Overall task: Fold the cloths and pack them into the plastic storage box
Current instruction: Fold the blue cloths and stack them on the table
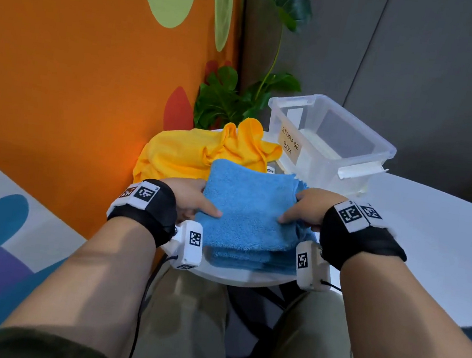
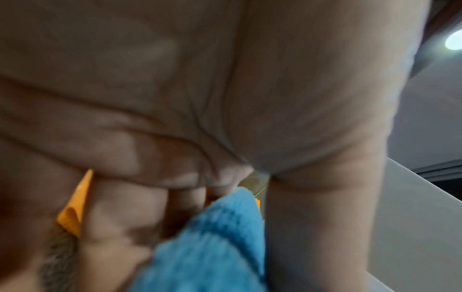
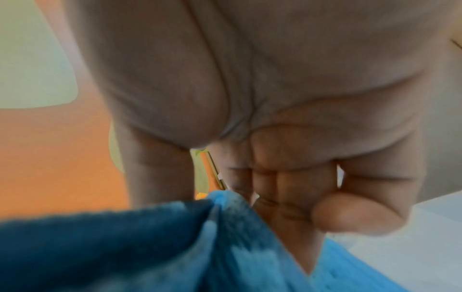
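Observation:
A folded blue cloth is held between both hands just above the near edge of the white table. My left hand grips its left side, thumb on top and fingers underneath. My right hand grips its right side the same way. The left wrist view shows the blue cloth against curled fingers. In the right wrist view the blue cloth is pinched under the thumb. A crumpled yellow cloth lies behind it. The clear plastic storage box, labelled STORAGE BOX, stands open at the back right.
An orange padded wall runs close along the left. A green plant stands in the corner behind the yellow cloth. The white table stretches away to the right of the box. My knees are under the table's near edge.

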The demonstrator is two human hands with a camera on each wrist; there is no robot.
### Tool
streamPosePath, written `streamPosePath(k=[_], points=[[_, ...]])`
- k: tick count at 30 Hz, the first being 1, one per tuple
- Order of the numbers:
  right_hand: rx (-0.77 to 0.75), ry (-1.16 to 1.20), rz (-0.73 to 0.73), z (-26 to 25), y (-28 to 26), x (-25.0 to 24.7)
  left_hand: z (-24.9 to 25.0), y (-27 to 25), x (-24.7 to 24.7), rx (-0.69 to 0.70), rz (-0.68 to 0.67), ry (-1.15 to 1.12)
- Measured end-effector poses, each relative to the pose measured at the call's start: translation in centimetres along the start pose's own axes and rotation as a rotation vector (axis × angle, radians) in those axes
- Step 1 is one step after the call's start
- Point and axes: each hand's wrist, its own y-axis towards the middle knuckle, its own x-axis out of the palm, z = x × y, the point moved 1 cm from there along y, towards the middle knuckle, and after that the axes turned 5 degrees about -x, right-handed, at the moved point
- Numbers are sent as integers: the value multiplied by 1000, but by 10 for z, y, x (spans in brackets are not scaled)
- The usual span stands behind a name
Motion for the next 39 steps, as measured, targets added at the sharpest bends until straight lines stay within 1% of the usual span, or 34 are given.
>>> streamPosePath(k=[3, 5, 8, 10, 13, 16, 18, 20, 23, 25, 28, 30, 33, 35, 36, 39], points=[[-9, -66, 40, -3, -5, -3, 9, -19, 9, 83, -13, 13], [0, -86, 52, -1, -4, -1, 10, -19, 12, 80, 23, 78], [15, -47, 0, 5, -3, 7, 10, -21, 17, 66, 108, 262], [12, -83, -25, 7, -6, 9, 11, -25, 19, 49, 106, 321], [5, -98, -5, 5, -10, 1, 17, -30, 22, 104, 84, 219], [0, -75, 70, 2, -11, -12, 30, -37, 22, 208, 147, 167], [13, -90, 108, 3, -11, -17, 35, -38, 22, 235, 180, 117], [38, -114, 119, 7, -9, -16, 37, -36, 27, 222, 173, 116], [70, -96, 59, 16, -7, -3, 28, -30, 39, 173, 176, 179], [79, -134, 15, 19, -6, 6, 21, -27, 43, 135, 161, 201], [79, -168, -1, 19, -5, 11, 15, -24, 40, 86, 120, 177], [74, -175, 2, 17, -6, 10, 15, -27, 37, 77, 102, 175], [73, -229, -9, 15, -9, 6, 16, -33, 33, 35, 110, 166], [84, -212, 0, 11, -15, 0, 18, -36, 27, 30, 167, 148], [89, -207, 23, 9, -19, -5, 21, -39, 23, 35, 224, 175], [75, -294, 147, -4, -32, -25, 36, -50, 15, 140, 454, 426]])
